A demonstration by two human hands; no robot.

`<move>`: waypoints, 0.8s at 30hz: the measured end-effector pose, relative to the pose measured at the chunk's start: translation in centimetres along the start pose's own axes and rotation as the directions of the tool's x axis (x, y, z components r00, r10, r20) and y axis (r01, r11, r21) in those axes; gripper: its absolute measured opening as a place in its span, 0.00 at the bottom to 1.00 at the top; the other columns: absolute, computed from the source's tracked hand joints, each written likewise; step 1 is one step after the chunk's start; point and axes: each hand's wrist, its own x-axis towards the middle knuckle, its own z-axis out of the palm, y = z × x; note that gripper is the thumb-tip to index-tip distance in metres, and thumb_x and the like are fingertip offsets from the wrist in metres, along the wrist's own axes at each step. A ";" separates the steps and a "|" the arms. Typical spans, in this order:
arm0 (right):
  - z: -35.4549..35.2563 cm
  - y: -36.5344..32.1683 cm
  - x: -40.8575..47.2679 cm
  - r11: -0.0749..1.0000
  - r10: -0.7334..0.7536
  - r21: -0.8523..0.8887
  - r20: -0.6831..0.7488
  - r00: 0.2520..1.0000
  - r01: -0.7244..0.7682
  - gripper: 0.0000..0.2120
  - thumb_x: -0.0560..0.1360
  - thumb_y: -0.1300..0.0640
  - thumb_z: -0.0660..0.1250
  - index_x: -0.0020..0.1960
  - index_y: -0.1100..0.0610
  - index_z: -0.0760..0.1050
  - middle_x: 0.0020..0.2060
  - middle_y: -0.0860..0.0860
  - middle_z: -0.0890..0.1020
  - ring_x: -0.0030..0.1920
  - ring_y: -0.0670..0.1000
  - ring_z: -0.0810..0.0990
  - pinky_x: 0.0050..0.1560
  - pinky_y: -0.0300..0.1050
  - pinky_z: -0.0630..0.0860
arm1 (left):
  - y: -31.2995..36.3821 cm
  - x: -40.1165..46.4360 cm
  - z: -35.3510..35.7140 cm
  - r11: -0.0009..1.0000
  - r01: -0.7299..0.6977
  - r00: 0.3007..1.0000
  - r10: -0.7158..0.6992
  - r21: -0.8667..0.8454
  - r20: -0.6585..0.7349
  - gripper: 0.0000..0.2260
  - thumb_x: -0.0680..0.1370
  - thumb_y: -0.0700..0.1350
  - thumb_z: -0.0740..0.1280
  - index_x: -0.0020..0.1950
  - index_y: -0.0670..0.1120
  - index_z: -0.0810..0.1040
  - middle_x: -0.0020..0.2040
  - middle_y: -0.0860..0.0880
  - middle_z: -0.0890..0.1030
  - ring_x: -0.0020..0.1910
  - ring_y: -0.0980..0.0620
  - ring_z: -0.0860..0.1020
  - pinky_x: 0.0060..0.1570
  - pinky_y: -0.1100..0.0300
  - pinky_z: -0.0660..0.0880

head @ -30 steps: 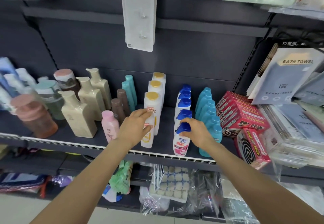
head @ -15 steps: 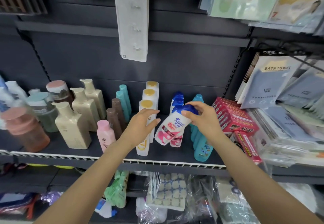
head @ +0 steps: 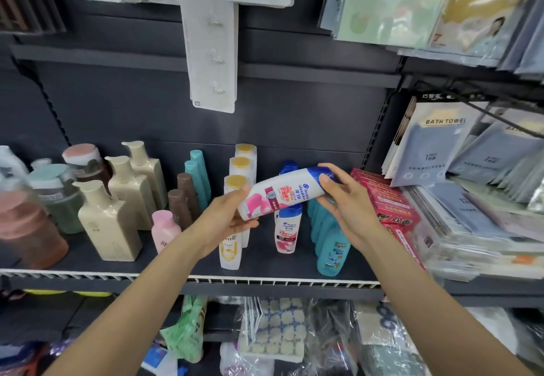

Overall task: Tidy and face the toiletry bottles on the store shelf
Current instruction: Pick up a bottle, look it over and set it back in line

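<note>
A white shampoo bottle with a blue cap and pink label [head: 282, 194] lies almost sideways in the air above the shelf, cap to the right. My right hand [head: 344, 208] grips its capped end. My left hand [head: 226, 219] holds its bottom end from below. Behind it a matching blue-capped bottle [head: 287, 233] stands upright on the shelf [head: 176, 280], with more of its row partly hidden. A row of white bottles with yellow caps [head: 232, 246] stands to the left, partly behind my left hand. Teal bottles [head: 331, 246] line up to the right.
Beige pump bottles [head: 109, 222], brown bottles [head: 179, 205], a small pink bottle [head: 164, 230] and larger jars stand on the left. Red coil boxes [head: 394, 208] and bath towel packs [head: 441, 146] crowd the right. A hook card [head: 212, 52] hangs above. Bagged goods fill the lower shelf.
My right hand lifted the front blue-capped bottle off the shelf and tipped it sideways. My left hand left the yellow-capped bottle and took the lifted bottle's bottom end.
</note>
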 end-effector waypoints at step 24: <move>-1.1 0.1 0.0 0.981 0.073 0.172 0.099 0.992 -0.089 0.21 0.74 0.71 0.63 0.66 0.60 0.70 0.59 0.60 0.79 0.60 0.55 0.79 0.59 0.49 0.77 | -0.4 -1.6 -1.3 0.275 -0.597 0.564 0.812 0.754 0.150 0.25 0.65 0.35 0.77 0.60 0.43 0.76 0.57 0.47 0.75 0.58 0.59 0.70 0.59 0.78 0.62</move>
